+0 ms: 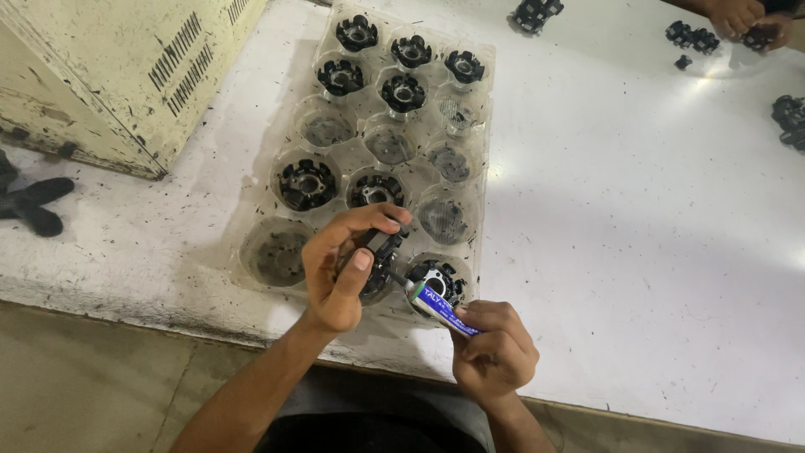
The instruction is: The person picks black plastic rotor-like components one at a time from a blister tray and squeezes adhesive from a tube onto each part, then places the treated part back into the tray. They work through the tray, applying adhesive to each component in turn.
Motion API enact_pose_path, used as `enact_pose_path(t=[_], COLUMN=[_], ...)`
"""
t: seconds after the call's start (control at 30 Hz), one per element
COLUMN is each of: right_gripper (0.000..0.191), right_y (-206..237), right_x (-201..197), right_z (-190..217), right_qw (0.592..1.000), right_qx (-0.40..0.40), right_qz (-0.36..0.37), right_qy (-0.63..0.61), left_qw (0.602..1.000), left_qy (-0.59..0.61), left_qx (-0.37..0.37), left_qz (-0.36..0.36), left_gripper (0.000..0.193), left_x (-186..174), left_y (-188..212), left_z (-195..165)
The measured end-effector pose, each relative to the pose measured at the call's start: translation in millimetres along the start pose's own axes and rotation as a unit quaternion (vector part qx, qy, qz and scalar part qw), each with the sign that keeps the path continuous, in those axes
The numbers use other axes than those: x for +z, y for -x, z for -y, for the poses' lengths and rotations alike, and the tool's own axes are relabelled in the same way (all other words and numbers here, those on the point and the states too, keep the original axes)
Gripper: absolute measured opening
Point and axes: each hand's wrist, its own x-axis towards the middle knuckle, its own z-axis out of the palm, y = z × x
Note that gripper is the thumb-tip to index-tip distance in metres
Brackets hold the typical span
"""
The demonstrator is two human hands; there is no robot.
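Observation:
My left hand point(340, 268) grips a small black round part point(382, 256) over the near edge of a clear plastic tray point(486, 126). My right hand point(495, 348) holds a small blue and white tube point(440, 307), with its nozzle touching the black part. The tray has rows of round pockets. Several pockets hold black round parts point(307, 183), others are empty with dark specks inside. One more black part with a white centre point(438, 279) sits in the near right pocket, just beside the tube.
A cream metal box with vent slots point(117, 67) stands at the left on the white table point(637, 218). Another person's hand point(742, 15) and loose black parts point(692, 36) lie at the far right. A black shape point(29, 204) rests at the far left.

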Motion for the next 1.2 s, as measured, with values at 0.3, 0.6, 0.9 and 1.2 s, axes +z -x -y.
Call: enact_pose_path(t=[0.3,0.6,0.9,1.2], right_gripper=[0.042,0.043,0.045,0.043], right_y=[-10.0,-10.6,-8.4,-6.3], right_x=[4.7,-1.9,-6.4,-6.9], right_z=[-15.1,-16.2,-15.3,-15.5], right_qw=[1.0,1.0,1.0,1.0], right_qx=[0.002,0.006,0.002,0.002], right_qz=[0.002,0.008,0.005,-0.001], right_qy=[0.017,0.014,0.02,0.008], left_qw=[0.999,1.0,1.0,0.995], left_qy=[0.026,0.02,0.022,0.085], left_qx=[-0.027,-0.01,-0.007,-0.025], left_qz=[-0.007,0.004,0.001,-0.036], left_gripper=[0.035,0.034,0.033,0.034], left_x=[-3.5,1.7,5.9,6.3], left_y=[-13.2,-15.2,-15.3,-11.7], left_z=[20.9,23.2,22.9,28.9])
